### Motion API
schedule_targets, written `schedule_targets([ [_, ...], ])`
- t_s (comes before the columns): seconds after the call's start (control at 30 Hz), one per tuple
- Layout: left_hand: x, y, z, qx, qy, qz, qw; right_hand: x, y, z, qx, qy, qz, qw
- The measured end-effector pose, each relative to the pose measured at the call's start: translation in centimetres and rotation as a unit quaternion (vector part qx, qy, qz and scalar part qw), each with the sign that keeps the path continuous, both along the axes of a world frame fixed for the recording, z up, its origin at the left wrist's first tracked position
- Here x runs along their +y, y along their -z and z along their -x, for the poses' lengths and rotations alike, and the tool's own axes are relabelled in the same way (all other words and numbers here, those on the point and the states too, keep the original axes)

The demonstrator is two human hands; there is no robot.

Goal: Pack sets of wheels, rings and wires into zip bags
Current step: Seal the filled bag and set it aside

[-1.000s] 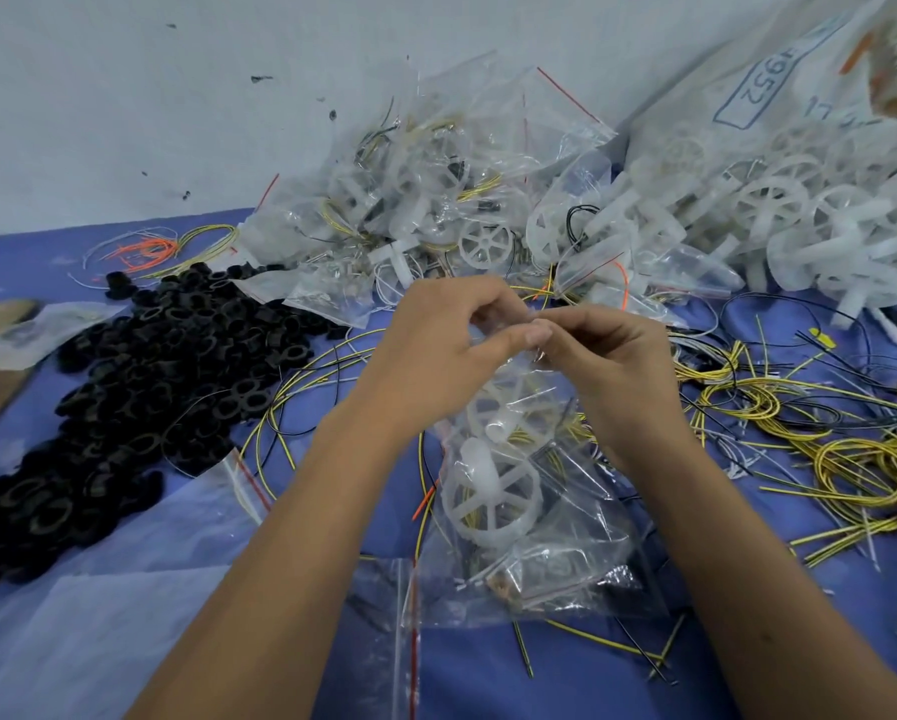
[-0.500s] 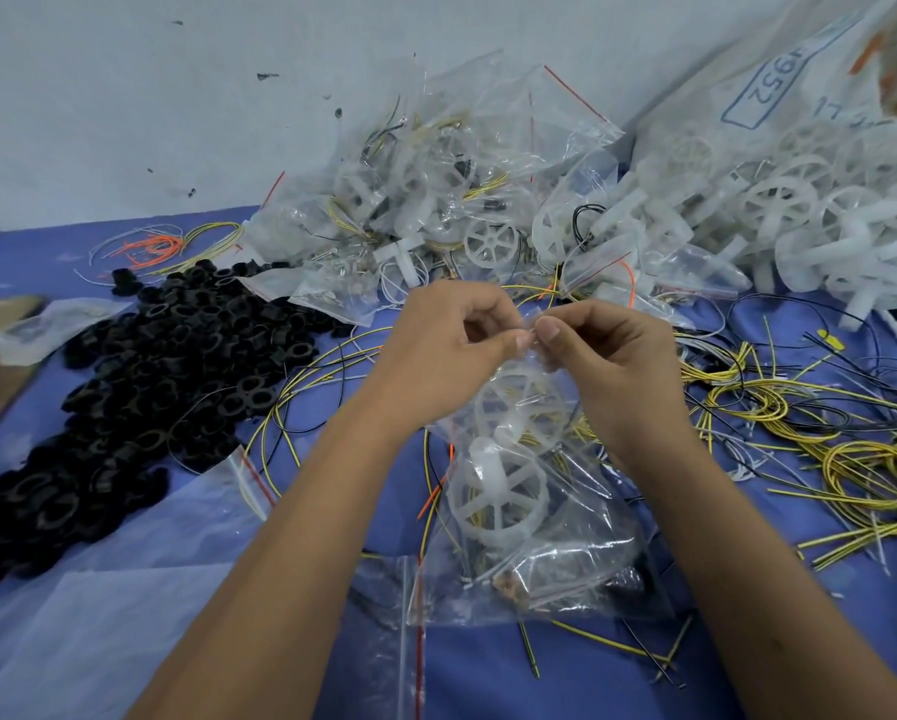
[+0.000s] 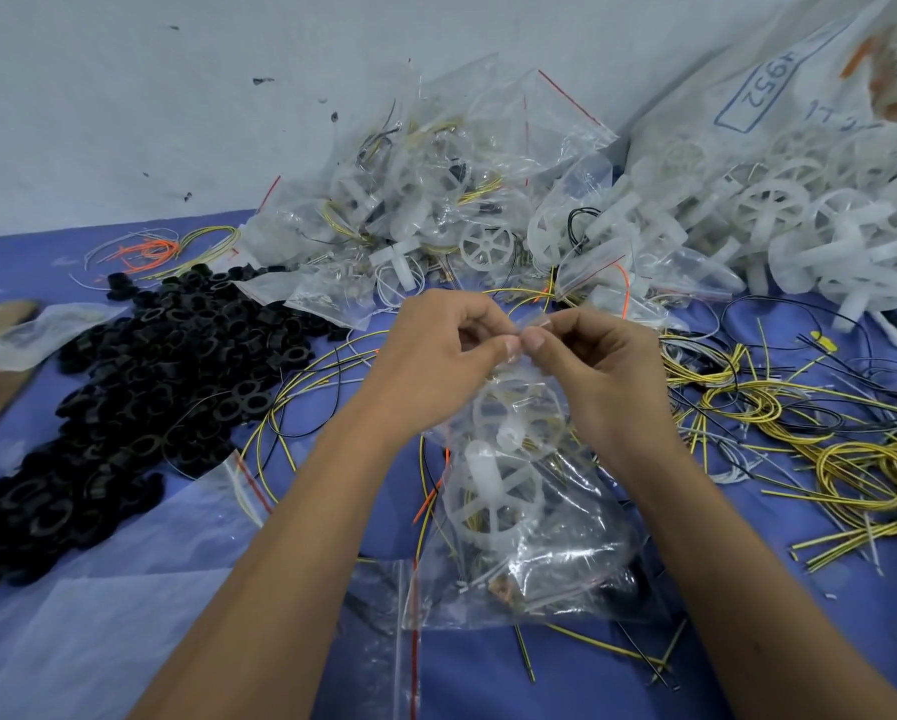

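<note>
On the table [image 3: 566, 683], the rings [image 3: 140, 387] lie in a heap at the left and the loose wires [image 3: 820, 433] at the right. Far behind — against the wall — lie the filled bags [image 3: 436, 200]; right of them, the wheels [image 3: 799, 210]. One zip bag [image 3: 529, 553] lies near, in the middle.

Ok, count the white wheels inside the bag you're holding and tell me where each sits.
2 show. One wheel lies low in the zip bag, spokes facing up; the other wheel sits above it, just under the left hand and right hand pinching the top. More may be hidden.
</note>
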State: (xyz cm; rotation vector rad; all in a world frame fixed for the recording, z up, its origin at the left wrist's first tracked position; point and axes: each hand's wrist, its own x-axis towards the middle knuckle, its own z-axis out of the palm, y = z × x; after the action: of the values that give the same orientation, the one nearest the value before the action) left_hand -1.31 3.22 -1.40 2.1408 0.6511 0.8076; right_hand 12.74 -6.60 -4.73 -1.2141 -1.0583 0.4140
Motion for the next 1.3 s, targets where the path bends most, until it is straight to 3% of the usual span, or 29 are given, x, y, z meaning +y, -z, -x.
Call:
schedule_targets([
  [0.37, 0.2, 0.3, 0.1, 0.001, -0.012, -0.012, 1.0, 0.1, 0.4, -0.5, 0.022, -0.026, 0.007, 0.999],
  [0.7, 0.7, 0.6, 0.3, -0.004, -0.003, 0.034, 0.999, 0.4, 0.9, -0.5, 0.019, -0.037, -0.005, 0.999],
  [1.3, 1.2, 0.9, 0.8, 0.025, -0.001, -0.001, 1.0, 0.8, 1.6, -0.8, 0.019, -0.05, 0.012, 0.999],
])
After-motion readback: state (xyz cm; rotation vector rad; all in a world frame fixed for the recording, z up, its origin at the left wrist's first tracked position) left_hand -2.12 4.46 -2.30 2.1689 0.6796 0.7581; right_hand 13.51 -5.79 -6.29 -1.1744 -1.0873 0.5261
